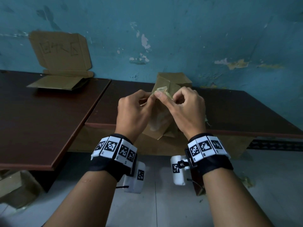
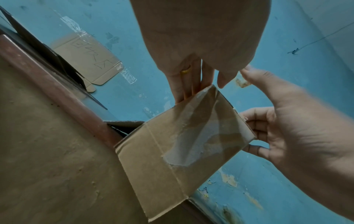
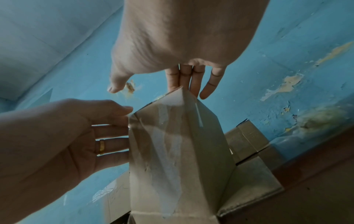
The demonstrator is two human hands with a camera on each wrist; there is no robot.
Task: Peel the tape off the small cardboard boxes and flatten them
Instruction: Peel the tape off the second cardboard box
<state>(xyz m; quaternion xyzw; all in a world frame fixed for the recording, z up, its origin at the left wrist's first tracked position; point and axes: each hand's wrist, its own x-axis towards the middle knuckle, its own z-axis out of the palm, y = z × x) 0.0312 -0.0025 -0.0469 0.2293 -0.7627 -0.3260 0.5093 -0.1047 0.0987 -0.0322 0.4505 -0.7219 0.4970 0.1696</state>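
Observation:
A small brown cardboard box (image 1: pixel 161 123) stands tilted on the front edge of the dark table (image 1: pixel 237 112), held up between both hands. Clear tape (image 2: pixel 191 144) runs down its near face, wrinkled and partly lifted (image 3: pixel 168 166). My left hand (image 1: pixel 147 99) grips the box's upper left edge, with fingers (image 2: pixel 182 91) behind it and the thumb in front. My right hand (image 1: pixel 167 96) pinches a crumpled end of tape (image 1: pixel 162 90) at the top corner. Its other fingers (image 3: pixel 193 84) reach behind the box.
A second cardboard box (image 1: pixel 179 79) stands by the blue wall behind the held one. A flattened box (image 1: pixel 57 83) lies on the left table (image 1: pixel 41 125), below a cardboard sheet (image 1: pixel 60 49) taped to the wall. More cardboard boxes (image 1: pixel 16 187) sit under the tables.

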